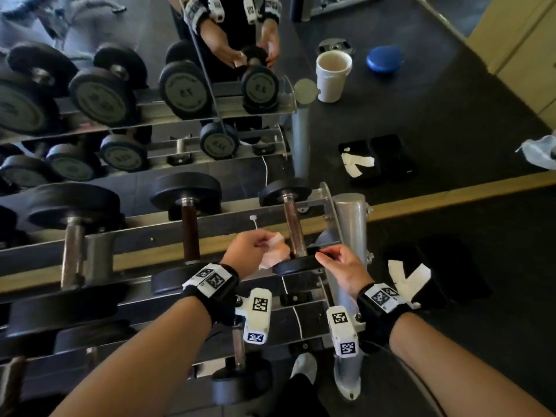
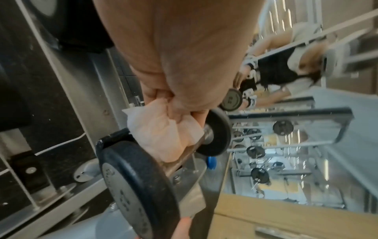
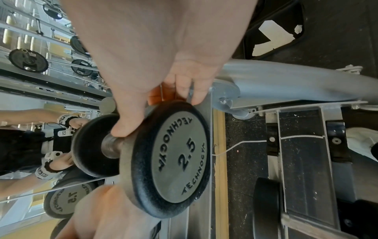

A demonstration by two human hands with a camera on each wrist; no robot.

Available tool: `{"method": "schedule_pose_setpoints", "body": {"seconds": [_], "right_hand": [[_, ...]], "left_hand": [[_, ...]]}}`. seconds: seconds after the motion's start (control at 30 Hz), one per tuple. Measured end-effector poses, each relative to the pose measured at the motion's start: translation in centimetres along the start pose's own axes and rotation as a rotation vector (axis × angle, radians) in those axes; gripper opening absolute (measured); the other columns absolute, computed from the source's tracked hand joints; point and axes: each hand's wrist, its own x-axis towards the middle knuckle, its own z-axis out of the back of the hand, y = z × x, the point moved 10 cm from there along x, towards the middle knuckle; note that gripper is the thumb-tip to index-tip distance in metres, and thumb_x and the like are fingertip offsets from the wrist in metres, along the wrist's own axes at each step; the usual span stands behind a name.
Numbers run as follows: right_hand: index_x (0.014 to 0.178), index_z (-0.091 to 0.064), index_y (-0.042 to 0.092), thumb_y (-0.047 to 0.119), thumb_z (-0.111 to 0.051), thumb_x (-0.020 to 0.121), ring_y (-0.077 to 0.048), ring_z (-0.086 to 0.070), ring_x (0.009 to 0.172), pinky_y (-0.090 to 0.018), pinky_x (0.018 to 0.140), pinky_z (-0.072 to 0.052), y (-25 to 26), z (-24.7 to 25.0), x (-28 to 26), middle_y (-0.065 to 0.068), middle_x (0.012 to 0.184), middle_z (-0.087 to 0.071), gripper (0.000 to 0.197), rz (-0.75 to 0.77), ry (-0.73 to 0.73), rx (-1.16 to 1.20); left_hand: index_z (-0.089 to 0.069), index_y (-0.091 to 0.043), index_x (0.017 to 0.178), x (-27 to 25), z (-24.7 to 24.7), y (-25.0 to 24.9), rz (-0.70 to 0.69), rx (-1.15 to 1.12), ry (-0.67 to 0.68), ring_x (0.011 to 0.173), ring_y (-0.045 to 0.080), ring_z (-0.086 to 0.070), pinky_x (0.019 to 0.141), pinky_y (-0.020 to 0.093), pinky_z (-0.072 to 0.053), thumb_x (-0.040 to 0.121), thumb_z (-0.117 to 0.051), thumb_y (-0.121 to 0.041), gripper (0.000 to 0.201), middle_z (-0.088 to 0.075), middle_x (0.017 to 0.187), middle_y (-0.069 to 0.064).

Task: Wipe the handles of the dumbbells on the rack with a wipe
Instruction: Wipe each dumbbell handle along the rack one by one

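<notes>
A small 2.5 dumbbell (image 1: 293,233) lies at the right end of the grey rack (image 1: 328,206). My left hand (image 1: 255,248) holds a crumpled white wipe (image 1: 272,254) just left of the near end of the dumbbell's handle (image 1: 294,230). In the left wrist view the wipe (image 2: 165,134) lies against the handle between the two black end plates. My right hand (image 1: 337,263) grips the rim of the near end plate (image 1: 298,264); the right wrist view shows thumb and fingers curled over that plate (image 3: 180,158), marked 2.5.
More dumbbells (image 1: 186,212) lie to the left on the rack. A mirror (image 1: 150,85) behind it reflects the rack and me. To the right are the rack post (image 1: 350,236), a black pad with white tape (image 1: 421,275) on the dark floor, and a wooden sill.
</notes>
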Motion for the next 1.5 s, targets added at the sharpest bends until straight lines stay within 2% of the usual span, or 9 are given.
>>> {"method": "schedule_pose_setpoints", "body": {"seconds": [0.13, 0.33, 0.53, 0.7, 0.97, 1.07, 1.17, 1.33, 1.5], "right_hand": [[0.107, -0.06, 0.032, 0.027, -0.074, 0.087, -0.014, -0.057, 0.119, -0.034, 0.106, -0.043, 4.0, -0.5, -1.4, 0.005, 0.121, -0.064, 0.025, 0.135, -0.024, -0.171], [0.112, -0.061, 0.041, 0.046, -0.071, 0.083, -0.002, -0.053, 0.124, -0.02, 0.106, -0.037, 9.1, -9.2, -10.2, 0.016, 0.124, -0.063, 0.03, 0.338, 0.154, -0.177], [0.127, -0.059, 0.015, 0.034, -0.068, 0.09, -0.011, -0.062, 0.117, -0.029, 0.104, -0.047, 2.5, -15.5, -16.1, -0.001, 0.124, -0.067, 0.043, 0.033, 0.309, -0.018], [0.103, -0.061, 0.004, 0.019, -0.068, 0.091, -0.025, -0.064, 0.108, -0.039, 0.105, -0.046, -3.0, -18.1, -18.4, -0.016, 0.107, -0.067, 0.021, -0.17, 0.307, 0.185], [0.106, -0.052, 0.003, -0.004, -0.059, 0.092, -0.026, -0.063, 0.087, -0.037, 0.077, -0.056, -10.5, -20.9, -15.0, -0.018, 0.096, -0.061, 0.018, -0.26, 0.334, 0.225], [0.105, -0.058, 0.008, -0.004, -0.06, 0.092, -0.026, -0.066, 0.09, -0.042, 0.082, -0.057, -14.5, -21.9, -11.5, -0.013, 0.099, -0.066, 0.018, -0.219, 0.372, 0.125], [0.105, -0.063, 0.01, -0.002, -0.06, 0.093, -0.033, -0.065, 0.103, -0.051, 0.095, -0.053, -19.5, -21.8, -8.0, -0.021, 0.112, -0.066, 0.018, -0.212, 0.372, -0.019], [0.104, -0.07, 0.012, 0.005, -0.065, 0.091, -0.028, -0.068, 0.096, -0.032, 0.086, -0.057, -21.6, -23.6, -1.2, -0.015, 0.103, -0.072, 0.015, 0.173, 0.407, -0.52], [0.098, -0.07, 0.032, 0.054, -0.06, 0.089, -0.006, -0.064, 0.074, -0.019, 0.062, -0.048, -20.8, -30.2, 0.4, 0.011, 0.079, -0.069, 0.026, 0.652, 0.575, -1.0]], "left_hand": [[-0.07, -0.013, 0.107, -4.6, 3.2, 0.0, -0.025, -0.292, -0.145, 0.091, 0.015, -0.067, 0.082, 0.023, -0.053, 0.091, -0.058, 0.001, 0.025, -0.073, 0.099, 0.007], [-0.066, -0.011, 0.114, -13.4, 3.5, 2.7, -0.006, -0.737, -0.169, 0.096, 0.021, -0.069, 0.083, 0.038, -0.059, 0.094, -0.049, 0.009, 0.033, -0.073, 0.106, 0.009], [-0.061, -0.002, 0.12, -20.2, 1.5, 7.2, 0.031, -0.86, -0.194, 0.098, 0.028, -0.067, 0.079, 0.035, -0.059, 0.092, -0.053, 0.009, 0.031, -0.069, 0.113, 0.021], [-0.062, -0.002, 0.119, -23.1, -0.3, 11.3, 0.047, -0.848, -0.222, 0.1, 0.029, -0.067, 0.091, 0.041, -0.055, 0.09, -0.056, 0.011, 0.033, -0.07, 0.112, 0.021], [-0.062, 0.002, 0.12, -22.5, -5.2, 21.2, 0.171, -0.866, -0.333, 0.089, 0.025, -0.064, 0.085, 0.034, -0.053, 0.086, -0.06, 0.013, 0.035, -0.069, 0.105, 0.023], [-0.063, 0.008, 0.114, -20.5, -6.5, 26.4, 0.192, -0.839, -0.385, 0.089, 0.027, -0.063, 0.088, 0.041, -0.051, 0.084, -0.062, 0.014, 0.031, -0.068, 0.101, 0.023], [-0.067, 0.004, 0.099, -19.4, -7.9, 32.6, 0.221, -0.74, -0.428, 0.076, 0.011, -0.065, 0.078, 0.026, -0.051, 0.082, -0.066, 0.013, 0.02, -0.072, 0.086, 0.008], [-0.072, -0.026, 0.094, -18.7, -9.4, 43.0, 0.326, -0.457, -0.419, 0.089, 0.004, -0.065, 0.08, 0.02, -0.045, 0.079, -0.081, -0.016, 0.02, -0.074, 0.093, -0.008], [-0.067, -0.038, 0.105, -17.4, -11.6, 48.2, 0.386, -0.373, -0.345, 0.101, 0.003, -0.061, 0.083, 0.009, -0.044, 0.072, -0.084, -0.034, 0.037, -0.07, 0.102, -0.015]]}}
